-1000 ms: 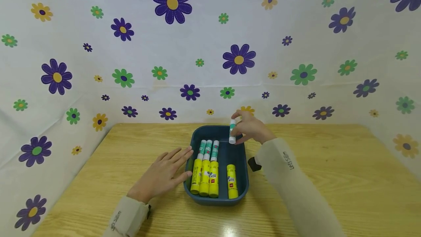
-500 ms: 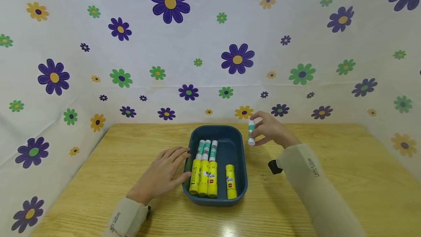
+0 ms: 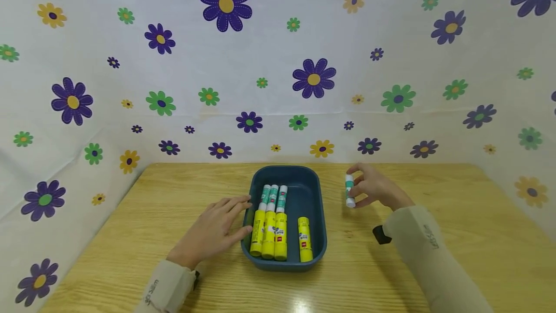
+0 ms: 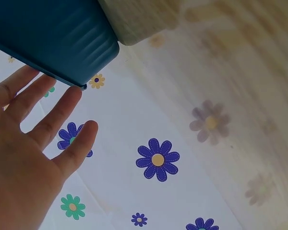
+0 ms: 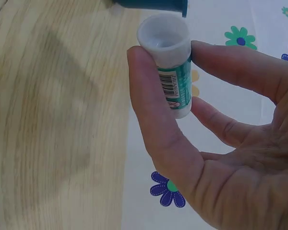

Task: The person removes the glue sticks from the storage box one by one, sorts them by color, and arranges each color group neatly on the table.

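Observation:
A dark blue plastic bin (image 3: 284,268) stands on the table. My left hand (image 3: 210,232) is at its left side; in the left wrist view its fingers are extended, with fingertips (image 4: 76,93) touching the bin's rim. To the right of the bin, my right hand (image 3: 377,190) pinches a small white and teal glue stick (image 5: 175,84) between thumb and fingers, held upright above the table. Inside the bin, on the left, lie three similar small glue sticks (image 3: 272,198) and, nearer me, three larger yellow glue sticks (image 3: 269,235). One more yellow glue stick (image 3: 305,239) lies apart at the right.
The wooden table (image 3: 417,245) extends on both sides of the bin. A white cloth (image 3: 269,42) with purple, green and orange flowers hangs behind it and at both sides.
My right hand has carried the small glue stick out from above the bin, rightward past its rim, and lowered it nearer the table. The left hand stays at the bin's left side.

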A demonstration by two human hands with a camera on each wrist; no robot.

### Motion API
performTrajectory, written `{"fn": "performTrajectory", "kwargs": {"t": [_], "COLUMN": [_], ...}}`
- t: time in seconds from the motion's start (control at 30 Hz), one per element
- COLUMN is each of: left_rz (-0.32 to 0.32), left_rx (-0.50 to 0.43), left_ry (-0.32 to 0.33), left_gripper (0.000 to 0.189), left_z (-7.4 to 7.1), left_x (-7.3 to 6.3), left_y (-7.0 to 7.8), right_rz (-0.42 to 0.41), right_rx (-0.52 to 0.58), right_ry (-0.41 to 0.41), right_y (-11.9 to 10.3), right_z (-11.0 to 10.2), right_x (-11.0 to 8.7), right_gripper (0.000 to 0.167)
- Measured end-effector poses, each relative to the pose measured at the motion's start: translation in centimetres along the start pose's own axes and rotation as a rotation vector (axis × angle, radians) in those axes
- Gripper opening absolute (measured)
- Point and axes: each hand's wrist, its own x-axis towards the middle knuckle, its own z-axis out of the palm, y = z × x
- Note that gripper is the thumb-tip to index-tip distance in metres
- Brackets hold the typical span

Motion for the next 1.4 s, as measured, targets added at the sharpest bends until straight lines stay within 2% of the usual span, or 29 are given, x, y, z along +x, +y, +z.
{"fn": "performTrajectory", "kwargs": {"t": [0.47,0.8,1.4], "left_rz": [0.001,0.01,0.008], "left_rx": [0.002,-0.025,-0.024], "left_ry": [-0.027,-0.028,-0.037], "left_gripper": [0.049,0.05,0.051], "left_z": [-0.2,-0.1,-0.1], "left_x": [-0.2,-0.3,-0.3], "left_y": [-0.4,-0.5,-0.7], "right_rz": [0.064,0.104,0.143], "right_rx": [-0.057,-0.107,-0.111], "right_ry": [0.011,0.023,0.01], "right_y": [2.8,4.2,3.9], "right_z": [-1.2,-1.8,-1.6], "right_x": [-0.6,0.0,0.4], "right_gripper": [0.064,0.06,0.059]}}
